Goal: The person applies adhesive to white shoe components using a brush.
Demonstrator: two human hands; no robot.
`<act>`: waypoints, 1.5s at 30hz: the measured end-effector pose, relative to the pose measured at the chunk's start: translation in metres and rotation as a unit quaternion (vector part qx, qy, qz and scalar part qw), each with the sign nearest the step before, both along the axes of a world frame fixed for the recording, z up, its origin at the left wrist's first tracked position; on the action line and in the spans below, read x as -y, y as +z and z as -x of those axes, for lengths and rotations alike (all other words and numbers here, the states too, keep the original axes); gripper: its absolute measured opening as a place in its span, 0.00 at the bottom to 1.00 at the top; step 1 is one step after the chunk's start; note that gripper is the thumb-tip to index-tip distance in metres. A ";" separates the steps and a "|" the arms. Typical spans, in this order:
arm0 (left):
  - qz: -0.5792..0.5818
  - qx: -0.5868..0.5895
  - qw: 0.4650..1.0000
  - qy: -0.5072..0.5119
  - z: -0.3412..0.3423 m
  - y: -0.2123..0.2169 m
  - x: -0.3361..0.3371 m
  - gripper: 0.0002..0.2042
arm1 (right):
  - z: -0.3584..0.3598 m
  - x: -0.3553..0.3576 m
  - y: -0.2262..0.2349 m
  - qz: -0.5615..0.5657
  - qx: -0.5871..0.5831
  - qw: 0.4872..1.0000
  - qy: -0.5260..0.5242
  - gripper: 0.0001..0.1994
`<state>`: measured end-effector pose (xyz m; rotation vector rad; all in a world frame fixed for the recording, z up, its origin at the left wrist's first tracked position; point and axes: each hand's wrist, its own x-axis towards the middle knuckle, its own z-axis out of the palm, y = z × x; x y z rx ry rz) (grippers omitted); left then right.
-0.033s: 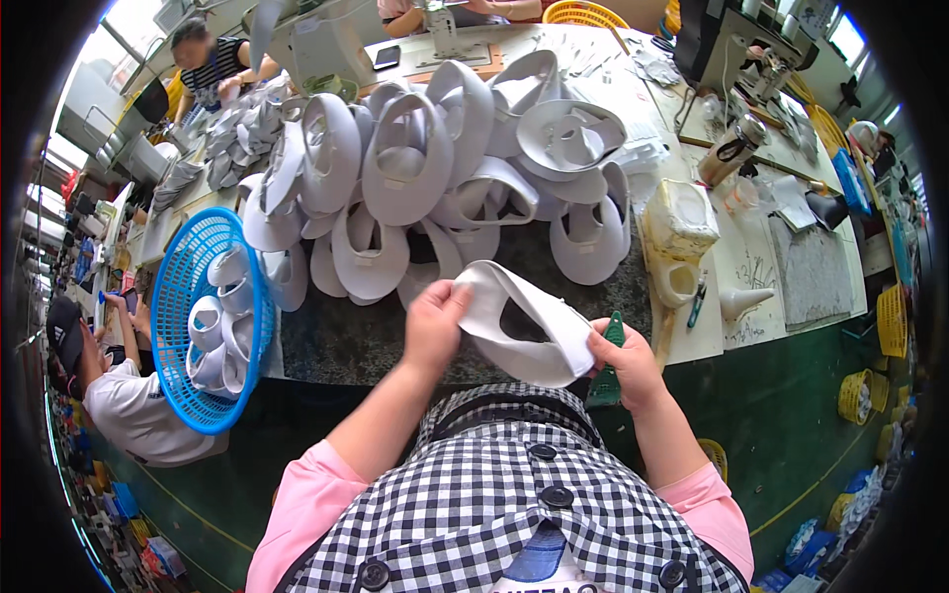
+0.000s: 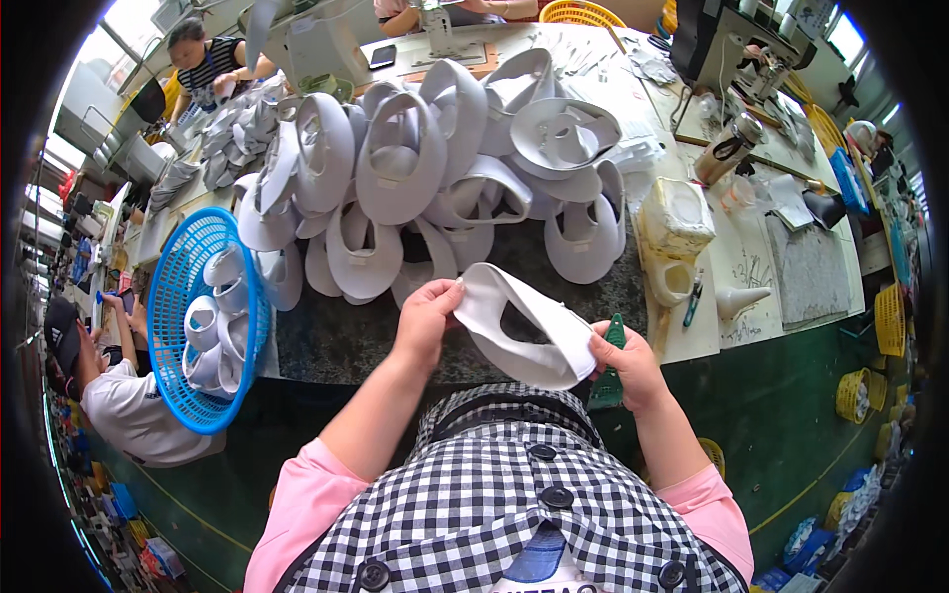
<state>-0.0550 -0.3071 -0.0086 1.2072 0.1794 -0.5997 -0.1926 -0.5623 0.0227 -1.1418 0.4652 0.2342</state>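
Observation:
A white visor (image 2: 529, 341) with an open middle is held in front of my body, above the dark near edge of the table. My left hand (image 2: 427, 314) pinches its left end between thumb and fingers. At the lower right end, my right hand (image 2: 633, 366) grips the visor's edge. The same hand also has a flat green tool (image 2: 615, 336) with a pointed tip, sticking up past the fingers; its exact kind is unclear. Just beyond my hands lies a heap of similar white visors (image 2: 400, 188), stacked at many angles.
On the left, a blue plastic basket (image 2: 163, 326) holds several white rolled pieces. To the right are a whitish block-shaped container (image 2: 677, 217), a green-handled tool (image 2: 694, 301), a metal flask (image 2: 730, 148) and a sewing machine (image 2: 756, 74). One co-worker (image 2: 203, 59) sits far left; another person (image 2: 138, 405) is near the basket.
Very little differs. My left hand's grip has shifted slightly outward on the visor's end, and the table scene has slid a touch to the left in view.

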 end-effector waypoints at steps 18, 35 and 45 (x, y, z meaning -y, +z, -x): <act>0.034 -0.051 0.998 -0.019 0.061 0.001 0.082 0.18 | 0.029 0.014 -0.022 0.523 0.381 0.734 0.208 0.16; -0.140 0.046 0.977 -0.156 0.059 0.021 0.068 0.16 | -0.022 -0.019 -0.047 0.643 0.131 0.748 0.101 0.14; -0.275 0.221 0.929 -0.107 0.028 0.033 0.042 0.10 | -0.018 0.013 -0.053 0.432 0.253 0.866 -0.011 0.13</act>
